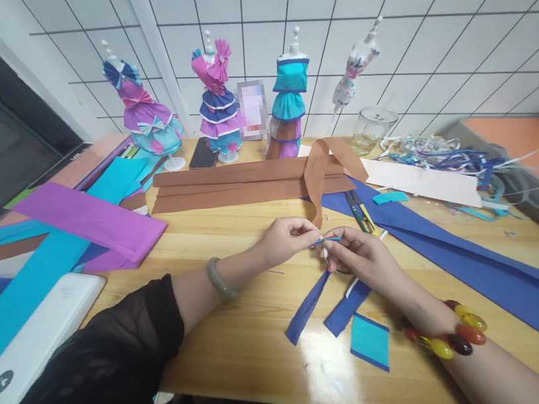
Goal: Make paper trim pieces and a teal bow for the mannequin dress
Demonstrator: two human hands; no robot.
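Above the wooden table (251, 358), my left hand (288, 234) and my right hand (361, 252) meet with fingertips pinched on a small folded teal strip (329, 240) with blue edging. Something small and white shows under the right fingers; I cannot make out what it is. Below the hands lie a narrow blue fabric strip (309, 309), a second blue piece (347, 309) and a teal square (370, 343) with blue edges. Thread snips (361, 212) with yellow on the handle lie just beyond my right hand.
Brown fabric (227, 184) spans the back, long blue fabric (488, 258) the right side. Purple fabric (94, 220) and a white device (42, 334) are at left. Several small dress forms (218, 102), a glass jar (372, 128) and tangled ribbons (423, 150) stand farther back.
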